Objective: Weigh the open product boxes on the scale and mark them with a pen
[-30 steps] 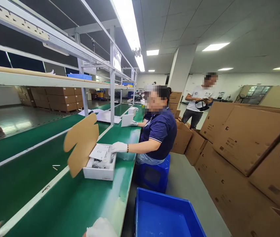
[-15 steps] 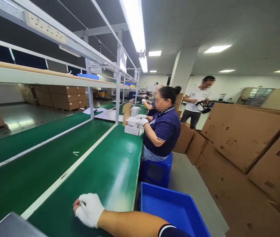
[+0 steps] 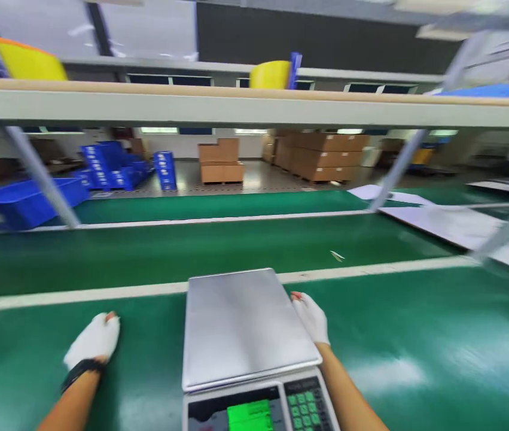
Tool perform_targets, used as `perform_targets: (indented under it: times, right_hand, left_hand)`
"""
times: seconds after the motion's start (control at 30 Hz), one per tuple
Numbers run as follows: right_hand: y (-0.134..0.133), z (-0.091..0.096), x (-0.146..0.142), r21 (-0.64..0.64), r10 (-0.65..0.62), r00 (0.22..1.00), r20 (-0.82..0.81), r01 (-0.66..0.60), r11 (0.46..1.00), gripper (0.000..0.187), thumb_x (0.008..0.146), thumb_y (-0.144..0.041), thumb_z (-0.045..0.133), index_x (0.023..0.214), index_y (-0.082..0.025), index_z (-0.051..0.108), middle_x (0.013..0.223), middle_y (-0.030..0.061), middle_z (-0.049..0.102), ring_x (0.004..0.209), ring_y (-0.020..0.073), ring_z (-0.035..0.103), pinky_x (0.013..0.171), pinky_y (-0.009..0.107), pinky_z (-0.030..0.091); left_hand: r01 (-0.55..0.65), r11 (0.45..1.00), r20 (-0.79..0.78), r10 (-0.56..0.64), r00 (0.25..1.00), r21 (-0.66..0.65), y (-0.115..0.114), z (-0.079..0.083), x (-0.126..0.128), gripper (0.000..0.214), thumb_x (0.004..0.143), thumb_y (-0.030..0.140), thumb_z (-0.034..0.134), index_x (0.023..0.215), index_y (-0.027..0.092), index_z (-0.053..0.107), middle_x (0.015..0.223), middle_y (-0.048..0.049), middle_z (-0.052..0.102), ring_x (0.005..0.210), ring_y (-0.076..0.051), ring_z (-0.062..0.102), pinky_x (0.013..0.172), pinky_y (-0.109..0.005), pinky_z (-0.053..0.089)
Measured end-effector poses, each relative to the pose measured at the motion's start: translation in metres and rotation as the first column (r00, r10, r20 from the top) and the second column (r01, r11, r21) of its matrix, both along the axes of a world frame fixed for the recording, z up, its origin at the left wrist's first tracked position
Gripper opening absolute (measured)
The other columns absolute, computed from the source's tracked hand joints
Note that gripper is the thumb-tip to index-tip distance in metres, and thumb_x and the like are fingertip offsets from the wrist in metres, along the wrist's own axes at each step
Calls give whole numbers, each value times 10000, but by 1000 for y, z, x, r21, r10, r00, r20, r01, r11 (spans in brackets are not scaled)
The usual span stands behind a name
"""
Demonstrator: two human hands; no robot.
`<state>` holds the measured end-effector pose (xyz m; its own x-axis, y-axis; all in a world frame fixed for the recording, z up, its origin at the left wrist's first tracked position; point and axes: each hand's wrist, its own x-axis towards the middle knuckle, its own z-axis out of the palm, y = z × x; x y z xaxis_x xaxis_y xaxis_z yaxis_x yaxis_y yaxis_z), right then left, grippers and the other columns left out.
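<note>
A digital weighing scale (image 3: 240, 323) stands in front of me, with a bare metal pan, a bright green display (image 3: 249, 416) and a keypad (image 3: 303, 410). My right hand (image 3: 311, 317), in a white glove with bare fingertips, is at the scale's right side. Its fingers are curled, and what they may hold is hidden. On the left, my left hand (image 3: 95, 342) is closed over the green worktop (image 3: 146, 359), apart from the scale. It wears a white glove and a dark wristband; its grip is hidden too.
A shelf (image 3: 254, 108) on slanting posts crosses above the bench. White sheets (image 3: 451, 221) lie at right, and small pale scraps (image 3: 337, 255) lie beyond the scale. A blue bin (image 3: 25, 200) stands at left; cartons (image 3: 221, 161) stand on the floor behind.
My view has swung left from the co-worker to the scale and the shelf. My left hand and the whole scale have come into view; my right hand stays curled.
</note>
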<state>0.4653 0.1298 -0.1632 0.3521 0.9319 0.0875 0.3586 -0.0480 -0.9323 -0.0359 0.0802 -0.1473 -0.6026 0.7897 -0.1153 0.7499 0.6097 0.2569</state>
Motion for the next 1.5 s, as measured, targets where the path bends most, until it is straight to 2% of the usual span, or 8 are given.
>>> perform_targets:
  times: [0.07,0.17,0.4,0.63,0.9,1.5]
  right_hand:
    - [-2,-4,3,-8,3,999,47,-2,1000,430,668,-500,460,895,-174,623,866,66,652,861,235,591,752,314,476]
    - [-6,-2,5,-51,52,989,138,-45,998,443,667,-505,468,928,-192,639,866,49,664,847,233,596,731,292,473]
    - [-11,22,-3,-145,85,960,267,-47,988,404,673,-465,444,909,-226,669,830,37,670,811,235,599,666,268,453]
    - [-14,25,-8,-154,99,961,260,-60,986,393,692,-458,425,914,-230,656,820,22,671,794,216,599,670,254,444]
    - [-14,27,-11,-178,95,965,243,-52,983,403,672,-488,407,886,-228,629,839,36,672,837,243,602,719,295,443]
    - [-14,29,-11,-219,103,967,232,-51,974,406,656,-493,402,881,-231,616,852,34,669,864,248,600,742,300,442]
  left_hand:
    - [-65,998,-32,65,997,-21,-5,-1,-4,460,894,480,229,819,196,582,873,-126,661,820,-286,630,696,-384,463]
    - [-93,996,-70,93,993,3,2,-1,2,426,887,460,219,861,217,568,904,-110,668,842,-284,631,707,-380,455]
    - [-134,991,-104,134,985,9,-1,-2,7,389,886,438,233,876,224,558,916,-97,669,818,-277,630,689,-377,443]
    - [-120,993,-87,121,989,11,0,-5,4,398,884,450,213,846,227,540,915,-94,663,795,-272,627,692,-381,438]
    - [-117,993,-56,118,991,20,1,-10,-1,423,870,486,239,868,214,562,893,-115,669,792,-281,630,696,-382,442]
    - [-110,994,-58,111,992,23,1,-9,-2,398,866,476,243,831,218,545,909,-115,667,793,-279,630,693,-374,442]
